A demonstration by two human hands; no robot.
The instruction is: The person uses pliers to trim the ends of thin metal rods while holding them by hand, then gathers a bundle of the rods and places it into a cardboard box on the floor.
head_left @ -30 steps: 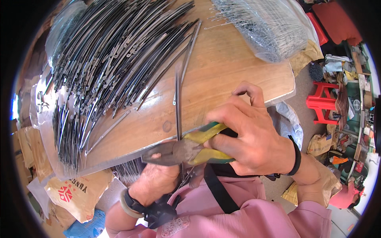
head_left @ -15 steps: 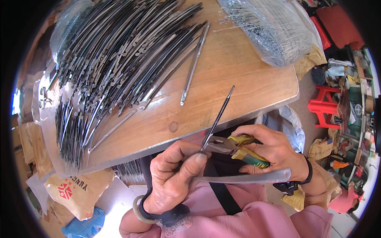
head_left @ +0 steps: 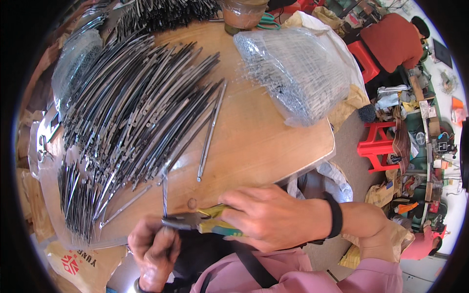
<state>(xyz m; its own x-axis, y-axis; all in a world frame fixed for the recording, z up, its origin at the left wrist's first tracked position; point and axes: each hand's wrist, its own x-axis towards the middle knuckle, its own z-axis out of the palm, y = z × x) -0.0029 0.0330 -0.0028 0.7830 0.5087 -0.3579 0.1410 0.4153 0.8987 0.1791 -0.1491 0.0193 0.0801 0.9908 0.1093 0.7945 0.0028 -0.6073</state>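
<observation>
My left hand (head_left: 155, 249), slightly blurred, is closed near the table's front edge, gripping a narrow metal strip (head_left: 165, 193) that stands up past the fingers. Pliers (head_left: 220, 225) with yellow and green handles are in my right hand (head_left: 273, 217), their jaws against the strip just above my left hand. Whether the jaws are pinching it I cannot tell. Beyond my hands lies a big pile of long dark metal strips (head_left: 141, 110), with a bundle of thinner ones (head_left: 75, 202) at its near left. One separate strip (head_left: 211, 132) lies right of the pile.
On the wooden table (head_left: 259, 151) sits a clear plastic bag of thin wires (head_left: 303, 73). A brown container (head_left: 242, 14) and green-handled scissors (head_left: 268, 22) are at the back. To the right stand a red stool (head_left: 376, 146) and a seated person in red (head_left: 393, 41).
The view has shifted, showing more of the table's far side. Both hands have moved left with the pliers, and my left hand has turned. The strip's flat end no longer points right below the pliers.
</observation>
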